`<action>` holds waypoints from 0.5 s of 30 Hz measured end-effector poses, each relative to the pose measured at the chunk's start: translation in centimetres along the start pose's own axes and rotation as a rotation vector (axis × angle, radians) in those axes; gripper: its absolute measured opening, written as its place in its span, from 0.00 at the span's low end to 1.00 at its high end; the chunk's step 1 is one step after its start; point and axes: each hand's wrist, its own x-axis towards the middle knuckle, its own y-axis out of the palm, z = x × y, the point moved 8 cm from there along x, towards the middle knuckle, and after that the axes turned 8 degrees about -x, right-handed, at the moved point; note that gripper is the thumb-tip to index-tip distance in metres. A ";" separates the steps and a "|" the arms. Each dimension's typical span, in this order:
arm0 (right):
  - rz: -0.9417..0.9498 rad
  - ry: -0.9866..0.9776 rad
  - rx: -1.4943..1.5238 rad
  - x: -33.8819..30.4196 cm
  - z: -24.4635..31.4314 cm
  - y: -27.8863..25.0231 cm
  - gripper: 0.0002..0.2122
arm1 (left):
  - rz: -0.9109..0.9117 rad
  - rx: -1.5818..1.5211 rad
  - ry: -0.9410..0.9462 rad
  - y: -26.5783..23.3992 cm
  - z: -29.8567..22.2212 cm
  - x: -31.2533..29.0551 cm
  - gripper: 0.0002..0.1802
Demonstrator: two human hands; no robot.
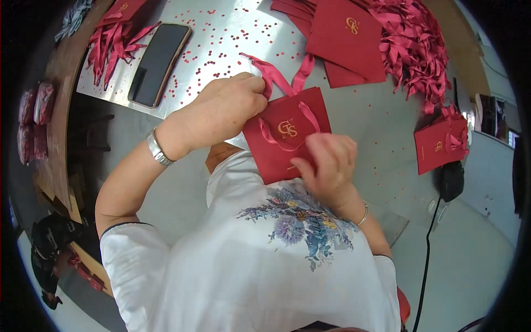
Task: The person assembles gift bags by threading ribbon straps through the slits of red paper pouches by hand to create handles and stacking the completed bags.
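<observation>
A small red paper gift bag (269, 160) with a gold emblem is tilted in front of me, its lower edge by my shirt. My left hand (232, 110) is closed at the bag's upper left corner, fingers pinched by the ribbon; the fingertips are partly hidden. One pink-red ribbon handle (310, 117) loops down over the bag's front. Another ribbon (303, 73) stands up beyond its top edge. Over the bag's lower right side is my right hand (332, 166), slightly blurred, thumb apart from the curled fingers, with nothing visible between them.
Small red paper dots lie scattered over the metal tabletop (207, 30). A phone (160, 63) rests at the left. Flat red bags (343, 41) are stacked at the far right beside a heap of ribbons (412, 44). Another red bag (434, 146) is near a black cable (427, 249).
</observation>
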 end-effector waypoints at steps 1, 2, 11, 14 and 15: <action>-0.023 0.115 0.025 -0.8 -1.1 -0.1 0.27 | -0.001 -0.007 0.006 0.0 0.0 0.1 0.05; 0.111 0.218 -0.001 -1.8 -2.0 1.0 0.38 | -0.010 -0.016 0.017 0.0 -0.1 0.1 0.05; 0.293 0.258 0.068 -3.4 -3.3 3.3 0.40 | -0.359 0.291 -0.332 -5.3 7.5 1.2 0.13; 0.297 0.273 0.076 -3.3 -3.4 3.3 0.40 | -0.649 0.194 -0.280 -6.5 6.8 0.3 0.17; 0.290 0.279 0.078 -3.3 -3.4 3.2 0.40 | -0.705 0.104 -0.272 -6.8 6.3 -0.2 0.17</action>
